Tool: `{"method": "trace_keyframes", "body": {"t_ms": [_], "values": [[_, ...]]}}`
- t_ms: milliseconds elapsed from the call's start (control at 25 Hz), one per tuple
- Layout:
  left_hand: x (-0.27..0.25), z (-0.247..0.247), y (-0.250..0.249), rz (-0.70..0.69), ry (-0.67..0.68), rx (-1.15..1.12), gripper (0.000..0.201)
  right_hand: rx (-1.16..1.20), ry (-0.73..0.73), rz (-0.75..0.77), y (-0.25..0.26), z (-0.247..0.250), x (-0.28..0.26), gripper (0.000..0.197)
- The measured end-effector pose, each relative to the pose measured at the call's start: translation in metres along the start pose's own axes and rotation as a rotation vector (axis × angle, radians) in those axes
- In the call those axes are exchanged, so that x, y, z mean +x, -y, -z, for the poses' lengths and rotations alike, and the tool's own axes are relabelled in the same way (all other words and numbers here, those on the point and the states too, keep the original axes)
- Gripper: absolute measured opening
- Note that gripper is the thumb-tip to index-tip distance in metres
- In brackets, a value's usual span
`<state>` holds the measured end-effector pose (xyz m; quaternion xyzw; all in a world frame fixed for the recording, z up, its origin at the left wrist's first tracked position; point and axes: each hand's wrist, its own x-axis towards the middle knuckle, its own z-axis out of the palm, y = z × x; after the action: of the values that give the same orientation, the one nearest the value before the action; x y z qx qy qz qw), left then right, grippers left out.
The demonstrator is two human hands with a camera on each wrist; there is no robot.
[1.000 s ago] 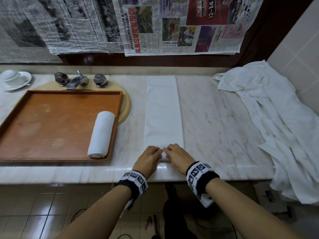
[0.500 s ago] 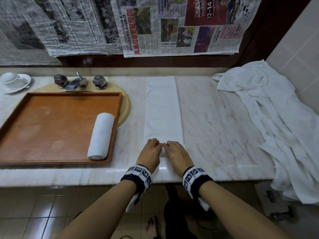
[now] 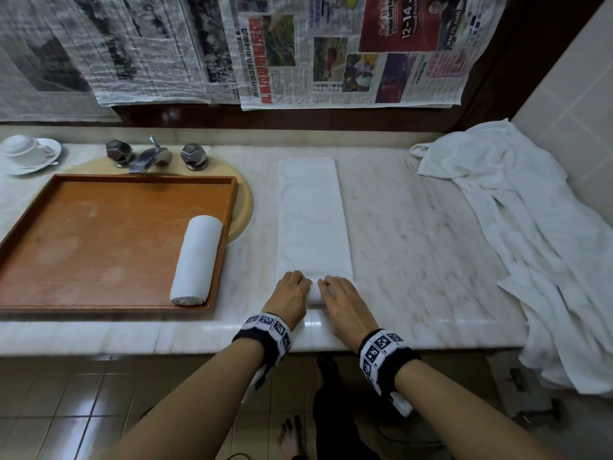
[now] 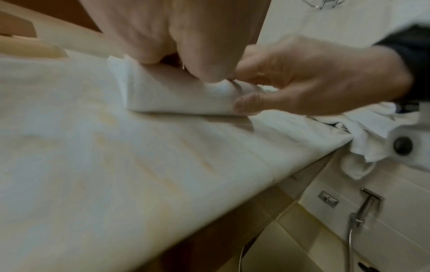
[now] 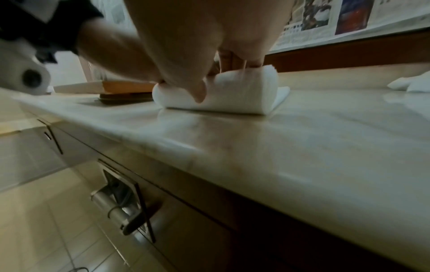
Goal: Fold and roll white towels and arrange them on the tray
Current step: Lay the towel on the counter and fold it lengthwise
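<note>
While curled, both hands' fingers (image 3: pixel 300 279) apparently grip the towel's (image 3: pixel 311 220) rolled end.

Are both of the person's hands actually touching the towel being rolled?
Touching. In the left wrist view, the left hand and right hand both curl their fingers onto the rolled end of the folded towel.

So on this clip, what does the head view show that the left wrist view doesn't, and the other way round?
Only the head view shows the wooden tray with one finished rolled towel in it, the tap, the cup and saucer, and how much of the folded towel is unrolled. Only the left wrist view shows the roll's side profile, with fingers curled over it, plus a hose below the counter. Both show the left hand, right hand, marble counter and loose towel pile.
</note>
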<state>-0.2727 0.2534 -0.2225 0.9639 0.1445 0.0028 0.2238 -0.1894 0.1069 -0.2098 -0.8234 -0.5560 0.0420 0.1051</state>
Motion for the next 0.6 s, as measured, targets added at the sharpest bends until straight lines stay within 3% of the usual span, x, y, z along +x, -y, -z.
{"method": "trace_keyframes", "body": {"t_ms": [120, 240, 360, 440, 520, 600], "values": [[0.007, 0.007, -0.004, 0.04, 0.05, 0.009, 0.04, 0.035, 0.029, -0.025, -0.002, 0.002, 0.011, 0.053], [-0.007, 0.0, -0.013, -0.008, -0.098, -0.038, 0.041, 0.122, 0.212, -0.072, -0.01, 0.017, 0.027, 0.048], [-0.03, -0.018, -0.015, -0.08, -0.218, -0.077, 0.057, 0.166, 0.354, -0.094, -0.011, 0.023, 0.031, 0.042], [-0.033, -0.022, -0.011, -0.089, -0.212, -0.077, 0.062, 0.123, 0.233, -0.08, -0.005, 0.019, 0.021, 0.041], [-0.02, -0.011, -0.008, -0.06, -0.119, -0.076, 0.054, 0.033, 0.09, -0.078, 0.004, 0.007, 0.007, 0.043], [0.001, 0.003, -0.006, -0.039, 0.003, 0.0, 0.047, -0.049, 0.053, -0.087, 0.004, -0.005, -0.002, 0.05]]}}
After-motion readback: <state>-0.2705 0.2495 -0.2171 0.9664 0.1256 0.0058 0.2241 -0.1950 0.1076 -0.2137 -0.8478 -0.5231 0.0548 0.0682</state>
